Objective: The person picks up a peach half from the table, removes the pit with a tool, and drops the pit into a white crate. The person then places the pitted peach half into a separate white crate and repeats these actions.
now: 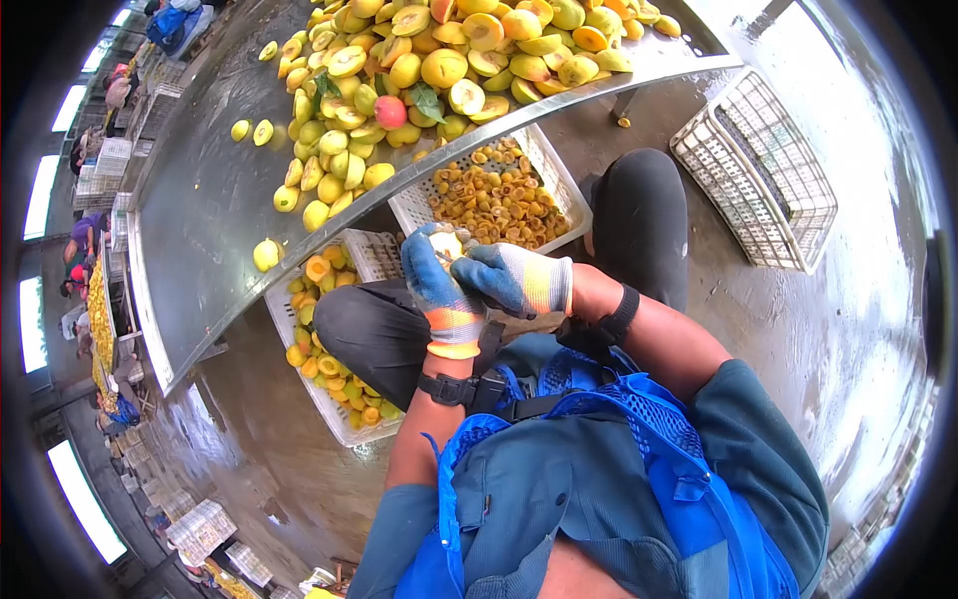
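Note:
My left hand [436,280], in a blue-coated knit glove, is closed around a halved yellow peach [446,246] whose pale cut face shows. Pressed close beside it, my right hand [511,280] wears a similar glove, and its fingers are curled in against the fruit. What the right fingers grip is hidden; a thin edge shows near the fruit. Both hands are over my lap, below the rim of a metal table [215,200]. On that table lies a heap of halved yellow-green peaches [399,75], with one red fruit [390,112] and some leaves.
Under the table edge stands a white crate [576,195] of small orange-brown pit pieces [504,200]. Another crate [344,435] at my left holds peach halves [334,364]. An upright white crate [758,170] rests on the wet floor at right. People work far left.

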Tool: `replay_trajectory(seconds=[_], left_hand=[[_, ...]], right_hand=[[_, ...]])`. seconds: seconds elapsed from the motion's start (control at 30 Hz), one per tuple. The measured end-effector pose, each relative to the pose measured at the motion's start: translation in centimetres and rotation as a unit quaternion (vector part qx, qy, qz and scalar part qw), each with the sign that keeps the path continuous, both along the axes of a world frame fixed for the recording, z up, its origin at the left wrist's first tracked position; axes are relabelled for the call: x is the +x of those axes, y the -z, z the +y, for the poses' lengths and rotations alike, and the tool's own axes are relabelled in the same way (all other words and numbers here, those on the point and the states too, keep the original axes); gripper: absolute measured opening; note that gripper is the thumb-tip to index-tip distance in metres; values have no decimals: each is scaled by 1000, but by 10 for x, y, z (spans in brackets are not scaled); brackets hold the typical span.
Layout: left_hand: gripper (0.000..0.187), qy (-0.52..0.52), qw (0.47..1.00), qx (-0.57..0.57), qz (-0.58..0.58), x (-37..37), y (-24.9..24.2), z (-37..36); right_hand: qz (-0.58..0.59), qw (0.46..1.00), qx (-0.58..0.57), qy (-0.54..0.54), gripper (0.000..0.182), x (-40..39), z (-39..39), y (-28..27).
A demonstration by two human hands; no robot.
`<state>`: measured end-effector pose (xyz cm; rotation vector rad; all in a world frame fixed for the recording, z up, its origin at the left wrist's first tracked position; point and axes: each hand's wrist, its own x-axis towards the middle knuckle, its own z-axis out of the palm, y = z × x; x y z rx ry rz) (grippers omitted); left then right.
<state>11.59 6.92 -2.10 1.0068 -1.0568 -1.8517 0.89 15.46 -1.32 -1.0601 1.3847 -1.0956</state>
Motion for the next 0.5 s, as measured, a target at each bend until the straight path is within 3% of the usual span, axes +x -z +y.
replay_trajectory(seconds=[0.07,0.17,0.2,0.27,0.37,0.5], left_hand=[[32,-3,999,29,20,2,-1,-1],[36,-14,997,63,47,-1,0,-2],[36,-16,996,68,48,-2,1,-3],[39,-3,995,79,59,0,6,-6],[43,54,993,78,72,7,17,-12],[46,153,986,28,61,13,16,-12]], right_hand=[[2,999,-46,-16,38,0,-2,11],[-61,998,-16,-4,42,-1,-2,3],[-130,990,49,-16,42,-3,-1,-6],[-264,948,177,-38,43,-10,1,-26],[-373,907,187,-50,42,-9,5,-11],[-564,803,177,-72,41,-10,13,14]])
